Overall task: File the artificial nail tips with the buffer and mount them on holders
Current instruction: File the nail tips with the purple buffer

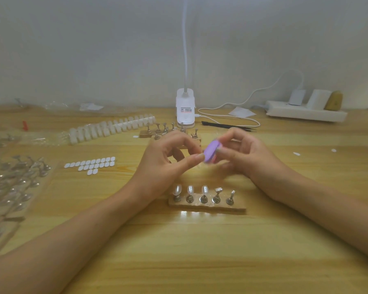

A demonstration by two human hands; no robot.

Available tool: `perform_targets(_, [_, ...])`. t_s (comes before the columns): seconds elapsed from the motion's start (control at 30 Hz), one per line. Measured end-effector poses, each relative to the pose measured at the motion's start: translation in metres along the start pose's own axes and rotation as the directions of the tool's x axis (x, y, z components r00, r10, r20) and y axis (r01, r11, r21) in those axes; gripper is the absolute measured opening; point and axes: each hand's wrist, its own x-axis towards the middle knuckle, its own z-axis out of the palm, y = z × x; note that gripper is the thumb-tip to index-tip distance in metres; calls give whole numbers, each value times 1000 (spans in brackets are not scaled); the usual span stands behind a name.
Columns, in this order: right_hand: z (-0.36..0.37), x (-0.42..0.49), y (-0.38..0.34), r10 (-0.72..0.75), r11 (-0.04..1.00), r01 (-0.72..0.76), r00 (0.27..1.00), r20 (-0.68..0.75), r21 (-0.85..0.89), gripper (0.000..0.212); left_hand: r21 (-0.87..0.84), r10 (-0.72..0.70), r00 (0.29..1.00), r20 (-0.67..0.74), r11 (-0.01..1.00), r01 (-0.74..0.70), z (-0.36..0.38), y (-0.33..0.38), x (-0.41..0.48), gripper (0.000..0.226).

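Note:
My right hand (243,154) pinches a small purple buffer (210,152) above the table's middle. My left hand (168,158) pinches something small against the buffer; the nail tip itself is hidden by my fingertips. Below my hands stands a wooden holder strip (206,205) with several metal holders; three on the left carry clear nail tips (190,190), the two on the right are bare. A second wooden strip of bare holders (168,132) sits behind my hands. A long row of unused nail tips (113,128) lies at the back left.
White oval sticker pads (91,164) lie left of my hands. Bagged metal holders (13,183) fill the left edge. A white clip lamp (185,109) stands at the back centre, black tweezers (227,126) beside it, a white power strip (306,112) at the back right.

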Motion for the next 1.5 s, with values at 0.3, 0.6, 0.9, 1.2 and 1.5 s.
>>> perform_targets(0.3, [-1, 1, 1, 28, 999, -28, 1000, -10, 25, 25, -5, -16, 1000, -15, 1000, 16, -1, -3, 0, 14])
perform_targets(0.6, [0, 0, 2, 31, 999, -32, 993, 112, 7, 20, -6, -2, 1000, -23, 1000, 1, 0, -3, 1, 13])
perform_targets(0.9, [0, 1, 2, 33, 999, -34, 994, 107, 12, 20, 11, 1, 1000, -28, 1000, 0, 0, -1, 1, 15])
perform_targets(1.2, [-6, 4, 1, 54, 995, -52, 998, -17, 83, 25, 13, -3, 1000, -15, 1000, 4, 0, 1, 0, 16])
perform_targets(1.5, [-3, 1, 1, 42, 998, -45, 998, 57, 54, 17, 32, 8, 999, -36, 999, -7, -1, -1, 1, 16])
